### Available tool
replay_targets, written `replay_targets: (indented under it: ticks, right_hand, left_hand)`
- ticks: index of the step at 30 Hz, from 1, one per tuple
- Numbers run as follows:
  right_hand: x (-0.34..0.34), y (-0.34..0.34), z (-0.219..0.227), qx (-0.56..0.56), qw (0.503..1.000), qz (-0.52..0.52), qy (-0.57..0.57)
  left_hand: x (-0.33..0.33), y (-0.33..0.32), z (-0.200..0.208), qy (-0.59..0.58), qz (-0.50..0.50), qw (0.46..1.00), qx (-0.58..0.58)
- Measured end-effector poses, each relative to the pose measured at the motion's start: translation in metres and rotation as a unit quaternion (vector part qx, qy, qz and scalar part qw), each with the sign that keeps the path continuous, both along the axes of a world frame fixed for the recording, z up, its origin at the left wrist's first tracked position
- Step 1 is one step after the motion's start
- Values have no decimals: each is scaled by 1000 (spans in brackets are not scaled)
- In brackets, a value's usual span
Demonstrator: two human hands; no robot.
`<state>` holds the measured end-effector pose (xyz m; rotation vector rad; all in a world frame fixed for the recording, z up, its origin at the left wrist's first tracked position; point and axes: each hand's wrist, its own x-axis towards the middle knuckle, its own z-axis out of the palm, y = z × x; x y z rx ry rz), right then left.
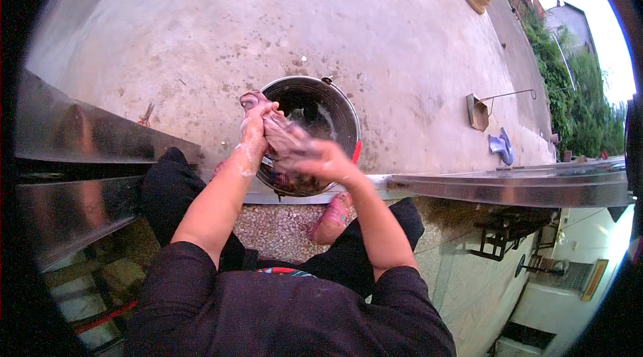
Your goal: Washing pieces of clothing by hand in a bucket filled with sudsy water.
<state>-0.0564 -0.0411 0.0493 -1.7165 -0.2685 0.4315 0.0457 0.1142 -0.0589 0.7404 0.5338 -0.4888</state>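
Note:
A wet, pinkish-grey cloth (284,137) is stretched between my two hands above a round metal bucket (353,112). My left hand (254,128) is closed around its upper end, and a bunched bit of it sticks out past the fingers. Suds cling to my left wrist. Lower on the cloth, my right hand (328,161) is closed over it, blurred by motion. Dark water (305,104) with whitish foam shows inside the bucket. My arms and the cloth hide part of the bucket's near side.
The bucket stands on a concrete floor (201,35) with wet spots, by a metal door sill. Door panels (87,129) flank me on both sides. A long-handled dustpan (477,112) and blue-purple slippers (501,147) lie to the right. My foot in a pink sandal (333,218) is beside the bucket.

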Motion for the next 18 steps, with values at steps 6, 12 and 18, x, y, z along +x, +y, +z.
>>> replay_targets:
  ticks: [6, 12, 18]
  right_hand:
    - [39, -72, -56, 333, 925, -165, 82]
    - [11, 62, -68, -184, 889, -250, -335]
    - [26, 42, -60, -406, 869, -230, -165]
  left_hand:
    - [-47, -38, 13, 48, -81, 984, -151]
    - [-55, -21, 12, 83, -33, 992, -93]
    - [-54, -26, -56, -151, -156, 968, 123]
